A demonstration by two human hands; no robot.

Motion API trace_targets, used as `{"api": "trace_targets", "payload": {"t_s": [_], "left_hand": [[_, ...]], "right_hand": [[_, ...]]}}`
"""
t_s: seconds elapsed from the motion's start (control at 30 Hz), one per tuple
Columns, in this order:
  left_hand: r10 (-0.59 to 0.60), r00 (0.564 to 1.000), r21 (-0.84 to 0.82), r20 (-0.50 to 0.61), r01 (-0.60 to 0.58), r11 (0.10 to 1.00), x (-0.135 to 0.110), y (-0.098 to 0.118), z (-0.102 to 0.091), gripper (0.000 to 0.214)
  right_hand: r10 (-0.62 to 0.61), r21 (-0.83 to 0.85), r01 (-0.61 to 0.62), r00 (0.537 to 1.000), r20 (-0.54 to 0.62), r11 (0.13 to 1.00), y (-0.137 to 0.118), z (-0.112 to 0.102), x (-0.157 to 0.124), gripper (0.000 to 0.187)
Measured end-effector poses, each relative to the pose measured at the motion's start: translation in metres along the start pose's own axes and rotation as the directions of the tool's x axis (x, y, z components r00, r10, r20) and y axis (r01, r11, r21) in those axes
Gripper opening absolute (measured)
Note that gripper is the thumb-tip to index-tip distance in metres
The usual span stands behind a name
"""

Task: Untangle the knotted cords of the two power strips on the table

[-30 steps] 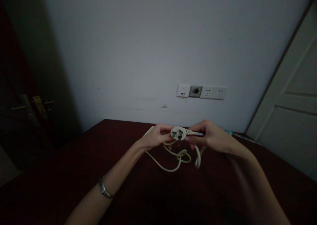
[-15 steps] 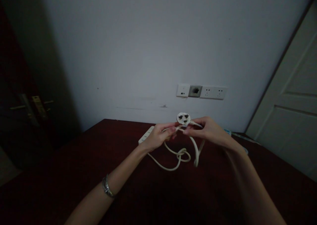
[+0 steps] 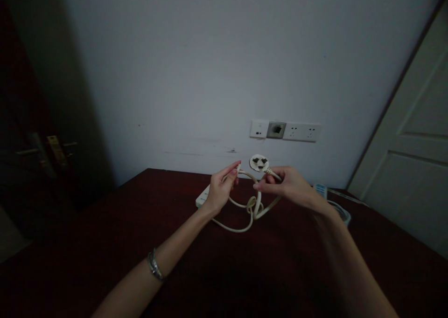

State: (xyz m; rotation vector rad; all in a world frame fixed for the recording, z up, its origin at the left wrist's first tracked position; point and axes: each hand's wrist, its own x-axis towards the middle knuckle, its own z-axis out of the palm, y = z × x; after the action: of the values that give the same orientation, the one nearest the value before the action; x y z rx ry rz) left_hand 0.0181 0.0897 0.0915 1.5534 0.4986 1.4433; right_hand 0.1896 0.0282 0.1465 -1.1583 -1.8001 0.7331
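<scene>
Head view: your right hand (image 3: 285,186) grips the plug (image 3: 259,162) end, your left hand (image 3: 221,190) pinches the knotted white cord (image 3: 252,207) above the table (image 3: 105,243).

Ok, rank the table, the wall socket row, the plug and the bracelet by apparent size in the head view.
1. Table
2. Wall socket row
3. Plug and bracelet: these look alike, and the bracelet sits nearer the camera, so I won't rank them.

Dim room; pale wall (image 3: 210,52) with outlet row (image 3: 285,130); dark red table (image 3: 105,224); white door (image 3: 413,145) right, dark door (image 3: 28,145) left.
</scene>
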Motion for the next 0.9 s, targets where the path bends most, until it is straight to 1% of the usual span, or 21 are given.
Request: {"api": "trace_targets", "payload": {"t_s": [0.03, 0.1, 0.2, 0.27, 0.33, 0.4, 0.53, 0.6, 0.67, 0.73, 0.77, 0.83, 0.9], "left_hand": [[-0.016, 1.0, -0.024, 0.011, 0.016, 1.0, 0.0, 0.001, 0.0, 0.051], [-0.046, 0.997, -0.081, 0.069, 0.051, 0.995, -0.001, 0.002, 0.0, 0.049], [-0.082, 0.975, -0.18, 0.207, 0.12, 0.976, -0.002, 0.005, -0.002, 0.045], [-0.122, 0.943, -0.239, 0.309, 0.201, 0.95, -0.002, 0.006, -0.004, 0.044], [-0.164, 0.902, -0.269, 0.399, 0.287, 0.92, -0.001, 0.007, -0.007, 0.044], [-0.185, 0.867, -0.273, 0.463, 0.338, 0.901, 0.0, 0.008, -0.011, 0.044], [-0.214, 0.833, -0.195, 0.511, 0.355, 0.914, 0.002, 0.013, -0.018, 0.044], [-0.222, 0.814, -0.119, 0.538, 0.334, 0.935, 0.003, 0.016, -0.019, 0.041], [-0.224, 0.802, -0.056, 0.554, 0.305, 0.951, 0.004, 0.018, -0.02, 0.037], [-0.217, 0.811, -0.047, 0.543, 0.287, 0.957, 0.005, 0.018, -0.019, 0.036], [-0.209, 0.821, -0.068, 0.532, 0.287, 0.956, 0.006, 0.017, -0.018, 0.036], [-0.191, 0.834, -0.128, 0.517, 0.296, 0.946, 0.006, 0.015, -0.017, 0.038], [-0.181, 0.839, -0.175, 0.513, 0.309, 0.935, 0.007, 0.011, -0.016, 0.037]], "right_hand": [[-0.014, -0.004, 0.014, 1.0, -0.018, 1.0, -0.001, 0.0, 0.0, 0.044], [-0.048, -0.015, 0.047, 0.998, -0.039, 0.999, -0.003, -0.003, -0.002, 0.044], [-0.077, -0.019, 0.076, 0.997, -0.017, 0.997, -0.005, -0.007, -0.006, 0.043], [-0.077, -0.014, 0.077, 0.997, 0.016, 0.997, -0.006, -0.008, -0.008, 0.044], [-0.071, -0.007, 0.072, 0.996, 0.055, 0.997, -0.007, -0.007, -0.009, 0.045], [-0.067, 0.005, 0.067, 0.993, 0.094, 0.998, -0.007, -0.005, -0.009, 0.045], [-0.079, 0.017, 0.077, 0.984, 0.16, 0.997, -0.005, 0.001, -0.006, 0.038], [-0.081, 0.013, 0.08, 0.98, 0.182, 0.997, -0.001, 0.004, -0.004, 0.033], [-0.075, 0.018, 0.073, 0.981, 0.181, 0.997, 0.002, 0.008, -0.001, 0.031], [-0.065, 0.025, 0.062, 0.986, 0.151, 0.998, 0.003, 0.011, 0.001, 0.034], [-0.062, 0.02, 0.06, 0.991, 0.121, 0.998, 0.003, 0.012, 0.002, 0.036], [-0.07, -0.003, 0.07, 0.997, 0.033, 0.998, 0.002, 0.012, 0.003, 0.039], [-0.09, -0.025, 0.088, 0.994, -0.057, 0.996, 0.001, 0.009, 0.004, 0.035]]}}
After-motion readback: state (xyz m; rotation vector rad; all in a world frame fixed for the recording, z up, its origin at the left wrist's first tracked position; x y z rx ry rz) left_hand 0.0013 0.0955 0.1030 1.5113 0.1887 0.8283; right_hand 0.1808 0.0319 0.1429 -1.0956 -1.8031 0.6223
